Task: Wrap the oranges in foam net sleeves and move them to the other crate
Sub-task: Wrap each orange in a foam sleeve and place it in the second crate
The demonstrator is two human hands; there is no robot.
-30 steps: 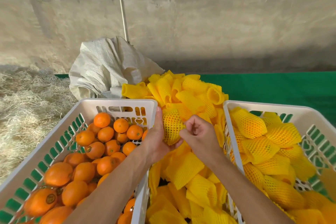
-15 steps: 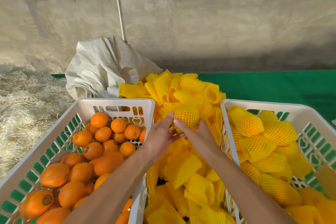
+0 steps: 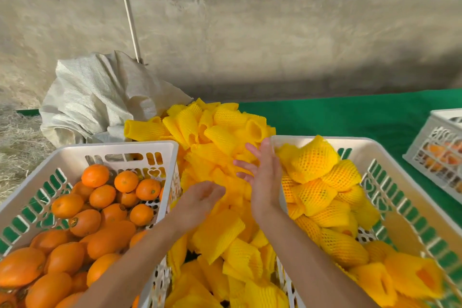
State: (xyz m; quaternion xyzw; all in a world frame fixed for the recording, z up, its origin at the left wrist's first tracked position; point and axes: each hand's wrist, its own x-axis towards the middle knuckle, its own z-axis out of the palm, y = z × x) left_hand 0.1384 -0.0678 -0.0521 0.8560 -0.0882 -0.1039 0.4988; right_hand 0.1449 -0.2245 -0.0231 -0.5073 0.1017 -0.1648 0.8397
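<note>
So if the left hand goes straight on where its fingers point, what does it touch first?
Probably the pile of empty foam net sleeves just beyond the left hand; depth is unclear.

Crates: three, white plastic: left crate (image 3: 45, 182), right crate (image 3: 390, 170), far-right crate (image 3: 435, 147). Hands: two. Sack (image 3: 100, 97): one. Bare oranges (image 3: 100, 195), wrapped oranges (image 3: 322, 195), loose foam net sleeves (image 3: 220, 137): too many to count.

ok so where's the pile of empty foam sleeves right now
In the head view, the pile of empty yellow foam net sleeves fills the gap between the left crate of bare oranges and the right crate of wrapped ones, under both hands.
</note>
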